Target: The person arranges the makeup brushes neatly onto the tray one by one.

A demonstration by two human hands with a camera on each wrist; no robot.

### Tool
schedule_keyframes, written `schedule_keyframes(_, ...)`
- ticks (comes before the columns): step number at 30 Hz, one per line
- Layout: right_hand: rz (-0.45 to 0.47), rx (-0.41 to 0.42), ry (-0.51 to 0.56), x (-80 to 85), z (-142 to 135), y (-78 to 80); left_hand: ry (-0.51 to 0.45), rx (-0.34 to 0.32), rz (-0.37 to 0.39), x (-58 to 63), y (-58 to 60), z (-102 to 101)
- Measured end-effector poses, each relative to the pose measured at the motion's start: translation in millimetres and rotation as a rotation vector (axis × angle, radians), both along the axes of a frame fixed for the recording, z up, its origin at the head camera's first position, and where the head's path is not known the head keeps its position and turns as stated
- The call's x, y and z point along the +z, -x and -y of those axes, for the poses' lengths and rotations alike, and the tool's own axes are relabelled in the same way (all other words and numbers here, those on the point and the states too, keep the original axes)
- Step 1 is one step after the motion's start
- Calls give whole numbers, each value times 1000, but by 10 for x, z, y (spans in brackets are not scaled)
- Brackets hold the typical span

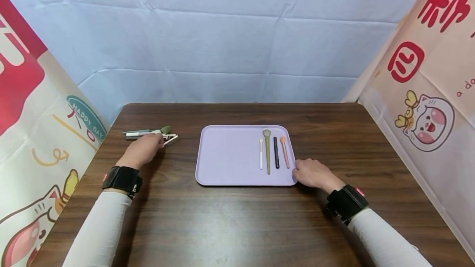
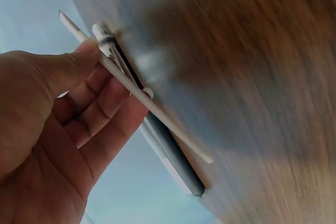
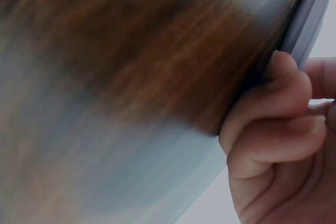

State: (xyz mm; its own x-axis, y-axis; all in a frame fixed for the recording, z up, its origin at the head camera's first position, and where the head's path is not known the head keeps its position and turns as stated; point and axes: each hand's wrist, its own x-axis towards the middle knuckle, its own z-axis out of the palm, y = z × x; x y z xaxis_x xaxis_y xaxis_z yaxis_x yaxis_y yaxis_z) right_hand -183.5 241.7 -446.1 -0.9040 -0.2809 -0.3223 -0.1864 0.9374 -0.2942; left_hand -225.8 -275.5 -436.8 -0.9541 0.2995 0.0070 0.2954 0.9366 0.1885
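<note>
My left hand (image 1: 142, 149) pinches a thin whitish makeup brush (image 2: 176, 129) between thumb and fingers, over the left part of the table. Beneath and beside that hand lies a small pile with a green-headed brush (image 1: 165, 129), a white-handled brush (image 1: 135, 134) and a dark-handled brush (image 2: 176, 153); the hand hides part of it. My right hand (image 1: 313, 173), fingers curled, grips the lower right edge of the lavender tray (image 1: 226, 155). On the tray's right side a white brush (image 1: 261, 155), an olive brush (image 1: 268, 153), a black one (image 1: 276, 153) and a pink one (image 1: 285, 153) lie side by side.
The brown wooden table (image 1: 222, 226) carries the tray near its middle, with the brush pile to the left. A pale blue cloth (image 1: 222, 44) hangs behind the table, and printed cloths (image 1: 426, 135) flank both sides.
</note>
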Motion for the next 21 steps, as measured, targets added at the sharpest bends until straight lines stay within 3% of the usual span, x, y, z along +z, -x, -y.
schedule_keyframes(21, 10, -2, 8, -5, -12, 17, 39, -5, 31, 65, -1, -233)
